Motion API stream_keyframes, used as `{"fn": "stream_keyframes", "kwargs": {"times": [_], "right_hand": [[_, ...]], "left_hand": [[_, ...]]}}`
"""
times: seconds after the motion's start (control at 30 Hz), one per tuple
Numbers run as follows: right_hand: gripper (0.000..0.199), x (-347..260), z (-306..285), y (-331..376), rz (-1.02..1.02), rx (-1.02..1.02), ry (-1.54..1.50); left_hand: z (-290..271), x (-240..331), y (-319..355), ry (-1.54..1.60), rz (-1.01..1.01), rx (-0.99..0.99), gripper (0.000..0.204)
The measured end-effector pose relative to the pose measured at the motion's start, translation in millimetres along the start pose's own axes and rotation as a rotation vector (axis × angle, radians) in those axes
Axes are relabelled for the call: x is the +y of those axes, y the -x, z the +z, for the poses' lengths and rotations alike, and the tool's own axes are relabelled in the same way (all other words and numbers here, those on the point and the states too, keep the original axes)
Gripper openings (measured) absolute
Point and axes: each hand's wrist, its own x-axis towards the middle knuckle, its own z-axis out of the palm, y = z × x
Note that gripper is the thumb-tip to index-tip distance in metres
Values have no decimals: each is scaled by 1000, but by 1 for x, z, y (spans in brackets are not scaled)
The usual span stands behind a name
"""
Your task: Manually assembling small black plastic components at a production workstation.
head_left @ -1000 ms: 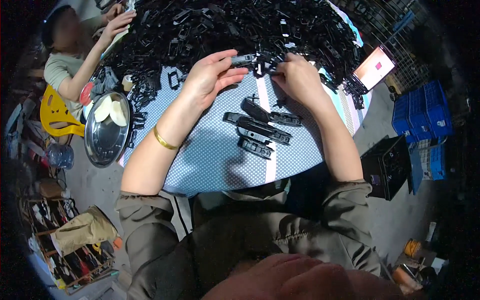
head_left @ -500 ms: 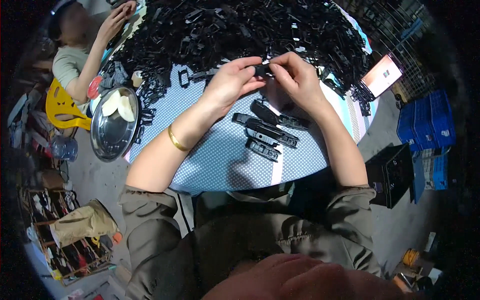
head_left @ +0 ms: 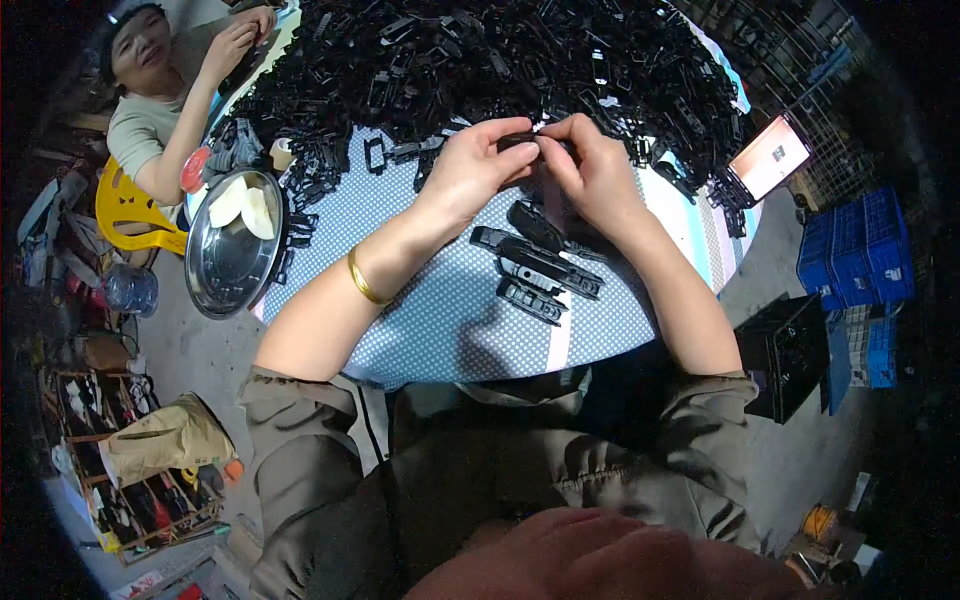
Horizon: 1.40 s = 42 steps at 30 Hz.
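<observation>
A small black plastic part [head_left: 518, 143] is held between my two hands at the near edge of the heap, mostly covered by fingers. My left hand [head_left: 476, 168], gold bangle on its wrist, pinches it from the left with thumb and fingers. From the right, the thumb and forefinger of my right hand [head_left: 592, 170] are closed on its other end. Just below the hands, several long black plastic parts [head_left: 530, 270] lie side by side on the dotted tablecloth [head_left: 430, 320]. A big heap of black plastic parts [head_left: 450, 60] covers the table's far side.
A metal tray [head_left: 232, 275] with pale fruit pieces [head_left: 245, 208] stands at the table's left edge. A lit phone [head_left: 768, 158] leans at the right edge. At far left a co-worker [head_left: 150, 130] sits with hands raised. Blue crates [head_left: 855, 245] stand on the floor at right.
My left fingers have curled in more around the small part, which shows less now. My right hand has shifted slightly left. The co-worker's head has lifted, and the phone screen looks different.
</observation>
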Motion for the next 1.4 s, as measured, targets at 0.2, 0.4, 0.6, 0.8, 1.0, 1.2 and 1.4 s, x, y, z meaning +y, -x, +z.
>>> {"fn": "stream_keyframes", "kwargs": {"times": [0.2,0.4,0.6,0.8,1.0,1.2,1.4], "right_hand": [[25,-17,-24,-9,250,-83,267],[33,2,-28,-11,353,-210,-402],[24,5,-27,-8,264,-166,-441],[26,55,-64,-30,438,181,-646],[20,71,-58,-20,248,68,357],[20,69,-75,-19,300,-192,308],[33,58,-75,-9,120,-399,280]], "left_hand": [[-5,6,1,-16,79,25,35],[-6,8,-2,37,142,-63,35],[-6,13,0,171,80,-138,35],[2,13,11,-378,238,-405,35],[6,12,14,-693,365,-784,26],[-8,-12,-26,-1346,954,53,25],[-7,-4,-30,-1675,778,-105,26]]}}
